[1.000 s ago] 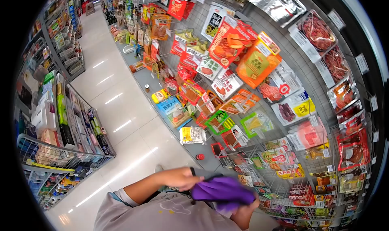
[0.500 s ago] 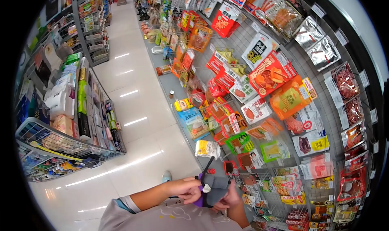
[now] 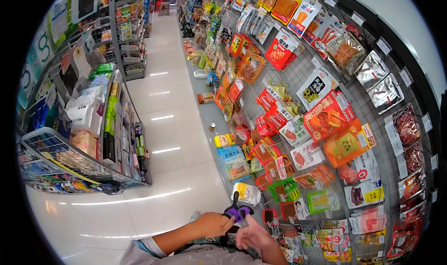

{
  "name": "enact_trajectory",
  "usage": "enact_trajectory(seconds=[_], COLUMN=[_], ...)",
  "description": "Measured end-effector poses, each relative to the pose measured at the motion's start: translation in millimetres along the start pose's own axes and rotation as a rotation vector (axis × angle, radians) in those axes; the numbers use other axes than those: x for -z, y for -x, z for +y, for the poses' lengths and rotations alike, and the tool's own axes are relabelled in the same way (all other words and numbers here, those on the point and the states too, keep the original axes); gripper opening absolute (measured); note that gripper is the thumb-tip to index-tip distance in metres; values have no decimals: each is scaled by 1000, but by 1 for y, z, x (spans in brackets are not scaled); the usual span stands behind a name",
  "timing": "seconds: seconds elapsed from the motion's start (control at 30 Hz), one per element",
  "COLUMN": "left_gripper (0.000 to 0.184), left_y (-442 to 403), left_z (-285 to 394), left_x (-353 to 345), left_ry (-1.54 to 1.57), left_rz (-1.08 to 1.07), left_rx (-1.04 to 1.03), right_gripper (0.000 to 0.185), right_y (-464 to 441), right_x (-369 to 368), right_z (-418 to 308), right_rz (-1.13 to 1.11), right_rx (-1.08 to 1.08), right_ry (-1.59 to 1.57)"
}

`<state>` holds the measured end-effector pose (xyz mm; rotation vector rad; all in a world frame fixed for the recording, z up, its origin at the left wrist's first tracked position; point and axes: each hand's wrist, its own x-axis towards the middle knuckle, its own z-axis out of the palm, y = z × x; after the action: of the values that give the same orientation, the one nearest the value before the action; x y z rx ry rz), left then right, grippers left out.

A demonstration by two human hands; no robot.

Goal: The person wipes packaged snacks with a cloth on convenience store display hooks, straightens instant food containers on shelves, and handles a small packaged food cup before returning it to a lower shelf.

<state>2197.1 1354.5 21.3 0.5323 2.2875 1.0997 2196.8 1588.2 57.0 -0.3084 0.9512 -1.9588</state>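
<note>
A small purple and black object (image 3: 238, 213) with a black loop at its top sits in front of my chest; I cannot make out its kind. The fingers of my left hand (image 3: 215, 224) are closed on its left side. My right hand (image 3: 257, 234) is at its right, one finger stretched up against the purple part and the other fingers loosely apart. Just beyond the object, a white and yellow package (image 3: 247, 193) lies on the grey bottom shelf (image 3: 224, 180). Something dark hangs below my hands, partly hidden.
At the right, a wire rack bears hanging snack packs, among them a red pack (image 3: 328, 116) and an orange pack (image 3: 347, 144). A blue rice bag (image 3: 233, 163) lies on the bottom shelf. Another wire shelf (image 3: 84, 165) stands left of the tiled aisle (image 3: 170, 125).
The view has shifted, so the shelves sit lower and further right. The dark grey part between my hands has dropped out of sight, and my right hand has loosened its hold.
</note>
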Motion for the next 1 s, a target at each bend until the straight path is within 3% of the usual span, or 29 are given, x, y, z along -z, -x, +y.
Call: enact_trajectory(seconds=[0.03, 0.1, 0.13, 0.17, 0.2, 0.23, 0.33, 0.4, 0.43, 0.47, 0.53, 0.57, 0.63, 0.7, 0.77, 0.8, 0.83, 0.9, 0.93, 0.97, 1.0], left_gripper=[49, 59, 70, 70, 72, 75, 71, 66, 66, 65, 53, 53, 60, 66, 70, 69, 69, 69, 65, 65, 61], left_y=[0, 1, 0, -3, -4, -6, -21, -42, -57, -73, -83, -90, -113, -138, -134, -130, -126, -112, -100, -96, -92], left_z=[4, 17, 26, 29, 31, 33, 41, 44, 40, 35, 64, 88, 115, 129, 125, 113, 100, 73, 85, 84, 81], left_x=[6, 24, 32, 36, 39, 42, 40, 38, 33, 27, 16, 14, 6, -2, -2, -5, -7, -15, -12, -14, -20], left_ry=[-7, 141, 145, 133, 199, 265, 533, 715, 701, 942, 1508, 1812, 2039, 2086, 1971, 1952, 1931, 1660, 1476, 1478, 1285], left_rz=[8, -198, -264, -250, -413, -573, -704, -815, -802, -834, -702, -600, -485, -422, -84, -123, -160, -64, 150, 172, 282], left_rx=[9, 83, 158, 170, 147, 124, 4, -154, -136, -288, -330, -382, -598, -856, -440, -473, -506, -193, 72, 69, 199], right_gripper=[73, 68, 55, 47, 41, 34, 40, 55, 55, 62, 74, 74, 70, 67, 62, 62, 58, 57, 57, 56, 56], right_y=[1, 3, 3, 1, -1, -5, 2, 8, 13, 18, 31, 24, 4, 1, -6, -11, -19, -23, -28, -34, -39], right_x=[7, 22, 16, 15, 33, 30, 71, 88, 106, 133, 173, 158, 94, 117, 123, 130, 140, 143, 146, 149, 150], right_z=[1, 5, -3, -10, -8, -30, -46, -64, -61, -48, -30, -44, -81, -78, -92, -87, -75, -74, -81, -86, -84], right_rz=[89, 69, 205, 342, 309, 316, 104, -146, -168, -298, -541, -560, -876, -635, -559, -573, -581, -463, -486, -505, -523], right_rx=[-141, -145, -256, -363, -268, -352, -400, -487, -472, -329, -164, -157, 84, 87, -87, -106, -154, -279, -329, -370, -380], right_ry=[334, 342, 437, 532, 702, 836, 714, 338, 339, 64, -351, -352, -869, -976, -922, -926, -752, -432, -138, 157, 157])
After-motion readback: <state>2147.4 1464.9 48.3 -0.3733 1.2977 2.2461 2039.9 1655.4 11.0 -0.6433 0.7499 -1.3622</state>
